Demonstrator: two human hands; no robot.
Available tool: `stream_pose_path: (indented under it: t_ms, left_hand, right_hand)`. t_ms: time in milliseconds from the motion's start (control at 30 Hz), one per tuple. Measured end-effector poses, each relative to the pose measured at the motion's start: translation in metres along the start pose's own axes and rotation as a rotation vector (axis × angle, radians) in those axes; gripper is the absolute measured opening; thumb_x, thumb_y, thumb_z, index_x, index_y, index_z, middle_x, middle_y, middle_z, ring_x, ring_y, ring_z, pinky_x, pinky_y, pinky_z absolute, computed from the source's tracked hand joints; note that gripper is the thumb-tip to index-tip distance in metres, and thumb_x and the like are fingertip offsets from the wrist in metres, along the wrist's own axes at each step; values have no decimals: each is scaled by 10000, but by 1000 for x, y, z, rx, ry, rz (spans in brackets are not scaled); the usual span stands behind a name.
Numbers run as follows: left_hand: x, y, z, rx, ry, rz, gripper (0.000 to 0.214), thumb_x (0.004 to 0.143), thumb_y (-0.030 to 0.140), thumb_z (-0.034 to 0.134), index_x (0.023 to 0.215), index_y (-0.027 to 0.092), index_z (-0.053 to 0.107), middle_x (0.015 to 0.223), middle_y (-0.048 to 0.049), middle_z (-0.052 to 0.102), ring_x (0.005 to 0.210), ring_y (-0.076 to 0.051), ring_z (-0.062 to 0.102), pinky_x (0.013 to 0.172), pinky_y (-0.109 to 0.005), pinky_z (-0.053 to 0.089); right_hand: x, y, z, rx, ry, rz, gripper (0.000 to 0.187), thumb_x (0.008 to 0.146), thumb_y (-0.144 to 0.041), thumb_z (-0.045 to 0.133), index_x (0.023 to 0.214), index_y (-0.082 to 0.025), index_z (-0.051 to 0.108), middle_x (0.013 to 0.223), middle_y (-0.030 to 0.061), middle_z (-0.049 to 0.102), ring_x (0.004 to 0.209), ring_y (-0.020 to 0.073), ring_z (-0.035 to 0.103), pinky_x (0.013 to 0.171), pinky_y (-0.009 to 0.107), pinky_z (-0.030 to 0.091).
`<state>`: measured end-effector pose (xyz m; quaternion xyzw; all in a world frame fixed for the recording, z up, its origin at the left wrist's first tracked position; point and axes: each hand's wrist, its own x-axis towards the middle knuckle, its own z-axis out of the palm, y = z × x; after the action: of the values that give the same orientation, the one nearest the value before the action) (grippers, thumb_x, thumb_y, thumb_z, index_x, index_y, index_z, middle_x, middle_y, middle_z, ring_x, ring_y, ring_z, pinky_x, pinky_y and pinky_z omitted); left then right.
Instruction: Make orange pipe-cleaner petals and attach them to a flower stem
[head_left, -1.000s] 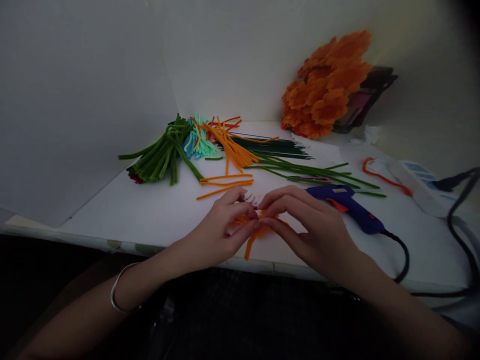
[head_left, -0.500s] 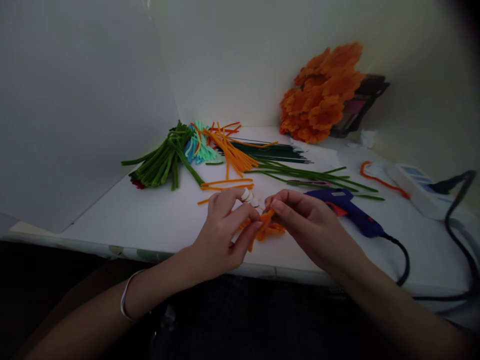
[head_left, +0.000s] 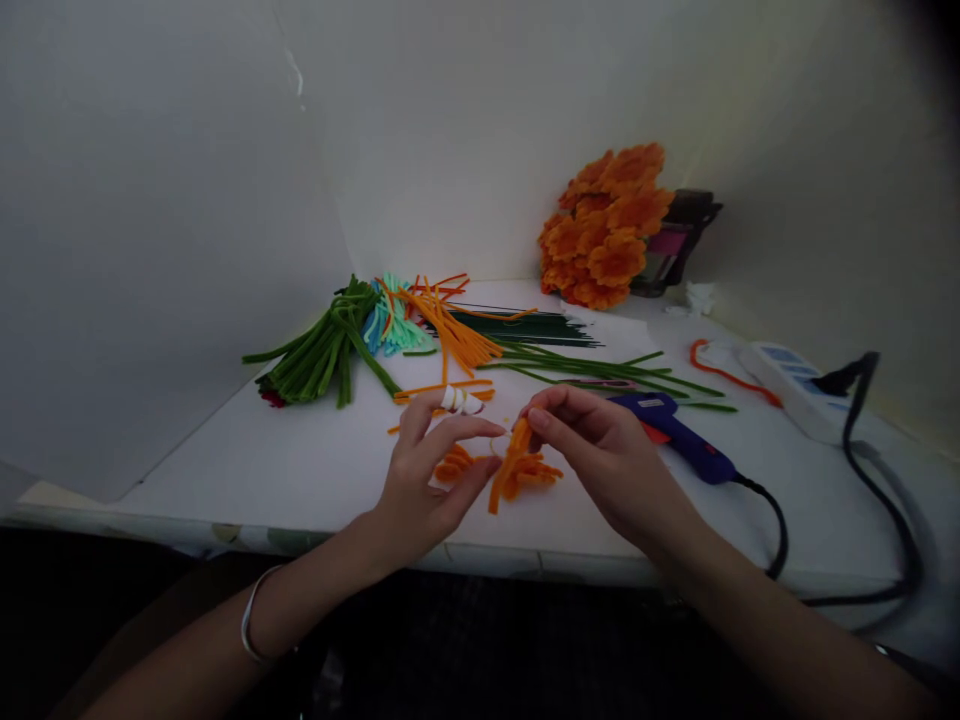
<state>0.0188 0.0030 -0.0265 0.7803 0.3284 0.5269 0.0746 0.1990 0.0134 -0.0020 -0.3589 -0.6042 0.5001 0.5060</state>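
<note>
My right hand (head_left: 600,455) pinches an orange pipe-cleaner flower piece (head_left: 517,470) just above the white table (head_left: 300,450) near its front edge. My left hand (head_left: 431,470) is beside it with fingers curled, thumb and fingertips touching the same orange piece from the left. White tape wraps the tip of my left index finger. A bracelet sits on my left wrist. More bent orange loops (head_left: 454,462) lie under my left fingers.
A blue glue gun (head_left: 679,440) with a black cord lies right of my hands. Green (head_left: 322,345), turquoise and orange pipe cleaners (head_left: 450,325) and green stem wires (head_left: 600,365) lie behind. Finished orange flowers (head_left: 604,230) lean at the back wall. A power strip (head_left: 795,375) is far right.
The hands lifted the orange piece slightly and my right hand turned it more upright. The view tilted up, so everything sits lower in frame.
</note>
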Motion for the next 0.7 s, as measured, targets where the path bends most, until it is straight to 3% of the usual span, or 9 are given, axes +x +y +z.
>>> stream_pose_path:
  t_ms: [167, 300, 400, 533, 700]
  left_hand:
    - [-4, -10, 4, -14, 81, 65, 307, 659, 211, 797, 949, 260, 710, 1064, -50, 499, 990, -217, 527, 844, -371, 463]
    - [-4, -11, 4, -213, 52, -17, 268, 695, 225, 770, 951, 294, 729, 1084, -55, 527, 1006, -213, 542, 861, -380, 478]
    - [-1, -7, 2, -339, 3, -131, 214, 695, 244, 770, 901, 297, 741, 1039, -53, 572, 1003, -217, 539, 892, -410, 464]
    - [4, -1, -3, -339, -83, -217, 136, 695, 270, 772, 827, 273, 745, 913, -46, 629, 956, -213, 512, 907, -431, 425]
    - [8, 1, -5, -418, -161, -283, 82, 709, 287, 759, 775, 245, 733, 884, -48, 606, 959, -213, 515, 889, -419, 431]
  right_hand:
    - [2, 4, 2, 92, 41, 50, 153, 802, -314, 660, 761, -177, 606, 687, -33, 596, 633, 67, 567, 614, 171, 481]
    - [2, 4, 4, 66, 37, 16, 157, 799, -316, 658, 764, -177, 596, 694, -23, 605, 636, 78, 578, 612, 186, 490]
    - [0, 0, 5, -31, 29, -43, 150, 803, -308, 650, 766, -177, 587, 698, -8, 618, 637, 97, 589, 595, 206, 496]
    - [-3, -4, 4, -204, 16, -137, 119, 820, -271, 625, 766, -182, 568, 676, -5, 619, 604, 104, 584, 550, 210, 481]
    - [-8, -5, 4, -515, 59, -358, 66, 827, -204, 601, 773, -194, 565, 697, -1, 623, 624, 117, 587, 575, 230, 478]
